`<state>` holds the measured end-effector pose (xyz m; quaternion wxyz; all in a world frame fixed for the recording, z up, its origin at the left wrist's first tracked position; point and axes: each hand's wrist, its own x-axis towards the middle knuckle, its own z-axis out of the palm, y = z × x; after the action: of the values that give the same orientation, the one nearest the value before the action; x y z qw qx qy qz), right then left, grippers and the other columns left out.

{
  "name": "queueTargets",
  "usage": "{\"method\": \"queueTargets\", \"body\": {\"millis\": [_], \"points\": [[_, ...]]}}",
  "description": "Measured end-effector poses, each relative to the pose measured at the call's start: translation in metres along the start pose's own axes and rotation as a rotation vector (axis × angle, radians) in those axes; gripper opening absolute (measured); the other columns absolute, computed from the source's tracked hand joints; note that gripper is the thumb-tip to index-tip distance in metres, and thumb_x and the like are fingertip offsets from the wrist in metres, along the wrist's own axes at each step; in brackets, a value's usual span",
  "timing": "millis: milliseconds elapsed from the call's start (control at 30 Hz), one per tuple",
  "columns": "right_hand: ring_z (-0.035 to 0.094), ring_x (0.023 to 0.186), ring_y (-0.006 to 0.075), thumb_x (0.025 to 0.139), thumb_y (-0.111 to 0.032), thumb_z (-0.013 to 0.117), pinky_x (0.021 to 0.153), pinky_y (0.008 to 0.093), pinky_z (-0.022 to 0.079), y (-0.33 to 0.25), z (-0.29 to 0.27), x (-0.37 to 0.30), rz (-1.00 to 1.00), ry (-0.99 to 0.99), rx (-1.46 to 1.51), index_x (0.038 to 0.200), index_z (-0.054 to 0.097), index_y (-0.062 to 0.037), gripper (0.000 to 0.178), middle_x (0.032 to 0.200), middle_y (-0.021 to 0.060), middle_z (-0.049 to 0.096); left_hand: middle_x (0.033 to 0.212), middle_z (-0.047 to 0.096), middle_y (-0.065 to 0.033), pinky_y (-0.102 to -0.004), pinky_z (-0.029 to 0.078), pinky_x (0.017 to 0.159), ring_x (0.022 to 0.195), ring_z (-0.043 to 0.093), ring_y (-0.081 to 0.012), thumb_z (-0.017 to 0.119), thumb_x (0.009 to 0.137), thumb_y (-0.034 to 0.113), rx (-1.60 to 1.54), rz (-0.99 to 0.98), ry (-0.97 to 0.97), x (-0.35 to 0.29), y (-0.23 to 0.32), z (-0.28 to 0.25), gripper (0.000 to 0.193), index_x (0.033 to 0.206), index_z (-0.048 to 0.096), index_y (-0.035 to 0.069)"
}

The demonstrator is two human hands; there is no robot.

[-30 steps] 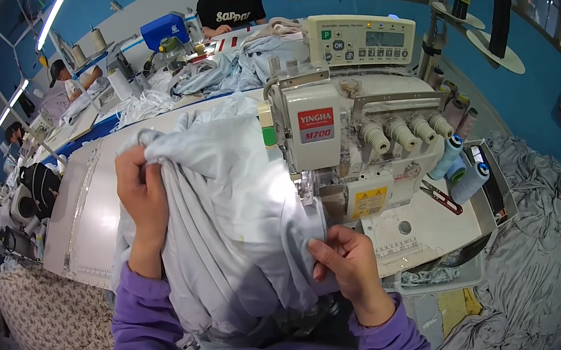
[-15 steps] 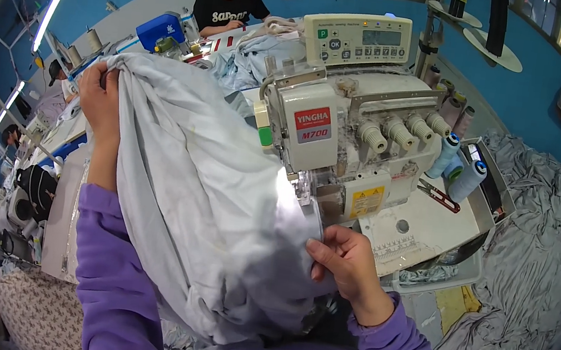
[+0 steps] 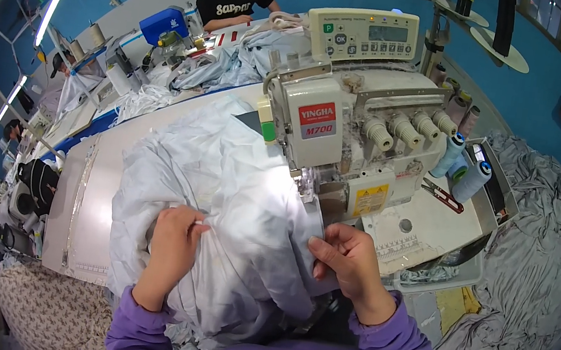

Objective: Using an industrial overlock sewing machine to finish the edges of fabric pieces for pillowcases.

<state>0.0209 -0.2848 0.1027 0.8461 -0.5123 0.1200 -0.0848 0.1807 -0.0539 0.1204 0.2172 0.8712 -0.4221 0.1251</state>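
A pale grey-white cloth (image 3: 225, 168) lies bunched over the left side of the table and down toward my lap. Its right part reaches the needle area of a white overlock sewing machine (image 3: 317, 120), where a bright lamp lights it. My left hand (image 3: 175, 246) is closed on a fold in the middle of the cloth, fingertips pinched together. At the cloth's right edge, just in front of the machine's presser area, my right hand (image 3: 348, 260) grips the edge between thumb and fingers.
Red-handled thread snips (image 3: 443, 195) and light blue thread cones (image 3: 471, 180) sit at the machine's right. Grey fabric (image 3: 531, 264) is heaped on the far right. A patterned cloth bundle (image 3: 49, 314) lies lower left. Across the table a person in black (image 3: 234, 2) works beside more fabric.
My left hand has come down and toward me from the raised far-left corner, and the lifted cloth has dropped into a heap on the table. My right hand has stayed at the edge.
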Motion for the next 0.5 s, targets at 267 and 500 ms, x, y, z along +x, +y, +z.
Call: {"method": "queueTargets", "body": {"millis": [267, 500], "points": [[0.054, 0.047, 0.0074, 0.084, -0.011, 0.065, 0.045, 0.0186, 0.044, 0.0, 0.002, 0.001, -0.039, 0.028, 0.018, 0.08, 0.056, -0.0027, 0.013, 0.062, 0.0012, 0.056, 0.076, 0.054, -0.018, -0.0381, 0.042, 0.063, 0.071, 0.054, -0.0358, 0.054, 0.086, 0.005, 0.005, -0.11, 0.405, 0.031, -0.026, -0.007, 0.009, 0.08, 0.051, -0.002], [0.056, 0.047, 0.0077, 0.083, -0.01, 0.066, 0.044, 0.0186, 0.044, 0.0, 0.003, 0.001, -0.048, 0.042, 0.03, 0.083, 0.055, -0.0018, 0.014, 0.064, 0.0012, 0.057, 0.077, 0.056, -0.0185, -0.0369, 0.043, 0.063, 0.071, 0.054, -0.0347, 0.049, 0.092, 0.013, 0.077, -0.093, 0.639, 0.082, -0.056, -0.018, 0.018, 0.082, 0.053, -0.001]]}}
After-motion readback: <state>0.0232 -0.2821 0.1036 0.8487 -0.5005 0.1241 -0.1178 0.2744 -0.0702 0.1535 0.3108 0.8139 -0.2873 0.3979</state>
